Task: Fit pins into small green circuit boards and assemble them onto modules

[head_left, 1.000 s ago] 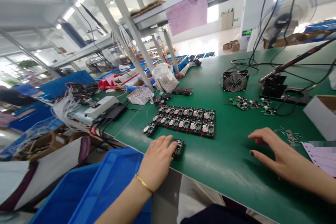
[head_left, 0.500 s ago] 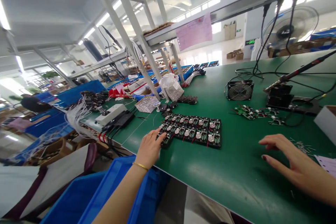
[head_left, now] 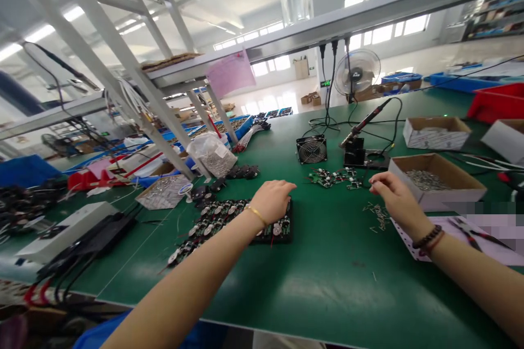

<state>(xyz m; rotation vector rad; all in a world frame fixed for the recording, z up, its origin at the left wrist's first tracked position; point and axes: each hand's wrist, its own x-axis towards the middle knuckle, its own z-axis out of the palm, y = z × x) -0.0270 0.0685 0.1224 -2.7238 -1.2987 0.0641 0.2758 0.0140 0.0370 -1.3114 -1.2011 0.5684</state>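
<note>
Rows of black modules with green circuit boards and round silver discs (head_left: 208,229) lie on the green bench. My left hand (head_left: 272,200) is over their right end, fingers stretched to the right and nothing visible in them. It hides part of the rows. Small loose circuit boards (head_left: 333,177) lie in a cluster beyond both hands. Just right of that cluster is my right hand (head_left: 395,199), fingers bent and slightly apart, with no object visible between them. Thin metal pins (head_left: 377,217) are scattered below its fingers.
Behind the boards stand a small black fan (head_left: 311,149) and a soldering iron (head_left: 366,122) in its stand. A carton of small metal parts (head_left: 438,177) is at the right, with pliers (head_left: 470,232) on pink paper before it. A bag of small parts (head_left: 213,155) stands left.
The view has swung right. My left hand has left the near left modules and moved over the right end. My right hand has moved forward toward the loose circuit boards.
</note>
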